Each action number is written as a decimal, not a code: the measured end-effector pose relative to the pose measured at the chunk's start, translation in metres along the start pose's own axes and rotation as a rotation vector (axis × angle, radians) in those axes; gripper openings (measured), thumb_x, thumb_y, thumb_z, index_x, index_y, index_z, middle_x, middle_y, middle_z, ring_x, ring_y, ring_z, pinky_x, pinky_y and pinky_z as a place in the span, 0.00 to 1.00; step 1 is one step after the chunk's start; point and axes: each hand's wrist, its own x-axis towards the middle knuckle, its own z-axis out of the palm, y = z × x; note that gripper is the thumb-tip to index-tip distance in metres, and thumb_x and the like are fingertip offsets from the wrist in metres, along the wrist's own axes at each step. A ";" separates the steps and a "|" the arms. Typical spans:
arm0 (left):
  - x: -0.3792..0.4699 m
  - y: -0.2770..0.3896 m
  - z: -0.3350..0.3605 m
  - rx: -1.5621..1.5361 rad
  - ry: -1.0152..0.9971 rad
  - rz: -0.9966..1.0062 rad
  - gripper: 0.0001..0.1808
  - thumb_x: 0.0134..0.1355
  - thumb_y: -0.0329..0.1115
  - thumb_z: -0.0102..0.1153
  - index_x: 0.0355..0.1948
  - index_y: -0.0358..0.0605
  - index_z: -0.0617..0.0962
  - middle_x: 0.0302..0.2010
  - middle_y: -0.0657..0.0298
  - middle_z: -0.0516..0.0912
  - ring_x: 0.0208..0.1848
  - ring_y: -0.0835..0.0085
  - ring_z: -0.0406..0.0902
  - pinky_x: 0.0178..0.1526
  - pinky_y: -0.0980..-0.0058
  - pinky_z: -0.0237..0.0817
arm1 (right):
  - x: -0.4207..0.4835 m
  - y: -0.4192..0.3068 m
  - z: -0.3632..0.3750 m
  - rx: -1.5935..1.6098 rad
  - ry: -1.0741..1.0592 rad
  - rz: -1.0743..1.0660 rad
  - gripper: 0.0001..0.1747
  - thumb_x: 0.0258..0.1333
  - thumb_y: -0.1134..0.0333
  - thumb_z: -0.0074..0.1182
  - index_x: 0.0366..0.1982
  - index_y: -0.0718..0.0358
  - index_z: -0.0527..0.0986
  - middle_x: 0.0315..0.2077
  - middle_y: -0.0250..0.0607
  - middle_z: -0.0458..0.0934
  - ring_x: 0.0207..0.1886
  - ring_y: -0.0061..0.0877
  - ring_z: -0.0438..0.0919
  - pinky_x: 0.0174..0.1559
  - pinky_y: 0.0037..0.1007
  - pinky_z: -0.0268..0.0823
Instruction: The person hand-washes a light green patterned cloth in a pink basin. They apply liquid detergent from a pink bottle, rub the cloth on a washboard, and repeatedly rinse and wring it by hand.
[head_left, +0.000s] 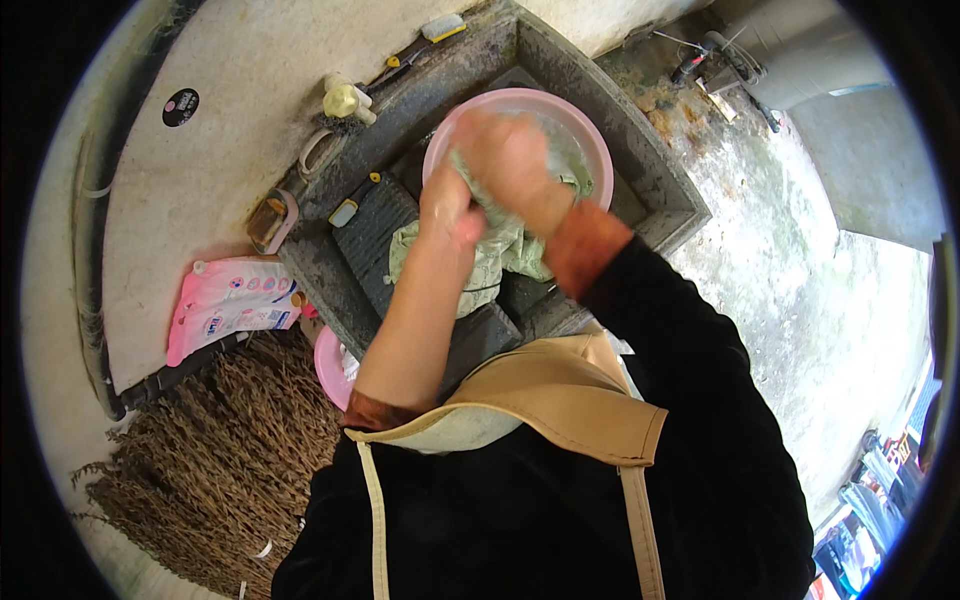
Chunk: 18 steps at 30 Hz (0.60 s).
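Note:
Both my hands are closed on a pale green patterned cloth (484, 262), over a pink plastic basin (601, 154) that holds cloudy water. My left hand (448, 199) grips it on the left. My right hand (514, 154), blurred by motion, presses against the cloth beside the left one. Part of the cloth hangs over the basin's near rim and lies on the ridged washboard slope (371, 236) of a stone sink (675, 202). My fingers are partly hidden and blurred.
A scrub brush (345, 212) lies on the washboard, another brush (442, 28) on the back ledge. Beside them are a tap (343, 101) and a soap holder (271, 217). A pink detergent bag (232, 304), dried plant stalks (217, 457) and a second pink basin (330, 367) are at left.

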 end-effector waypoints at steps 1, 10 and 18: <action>0.000 -0.001 0.001 -0.029 -0.046 -0.071 0.21 0.68 0.49 0.52 0.58 0.54 0.75 0.57 0.65 0.77 0.58 0.71 0.72 0.57 0.71 0.65 | 0.005 0.008 0.007 0.017 -0.065 0.001 0.16 0.59 0.56 0.50 0.20 0.54 0.75 0.17 0.39 0.78 0.20 0.37 0.79 0.27 0.40 0.68; -0.014 0.005 0.012 0.045 0.110 0.014 0.19 0.67 0.45 0.55 0.57 0.54 0.75 0.53 0.67 0.79 0.55 0.73 0.74 0.49 0.73 0.69 | 0.014 0.018 0.014 -0.013 -0.086 0.039 0.17 0.63 0.57 0.47 0.22 0.55 0.77 0.18 0.37 0.78 0.24 0.37 0.81 0.29 0.40 0.68; -0.010 0.004 0.015 0.101 0.130 0.018 0.18 0.70 0.48 0.48 0.56 0.54 0.75 0.53 0.69 0.78 0.54 0.72 0.75 0.50 0.69 0.69 | 0.007 -0.014 -0.027 0.162 -0.053 -0.144 0.11 0.59 0.61 0.49 0.24 0.55 0.76 0.21 0.39 0.79 0.25 0.38 0.80 0.29 0.43 0.68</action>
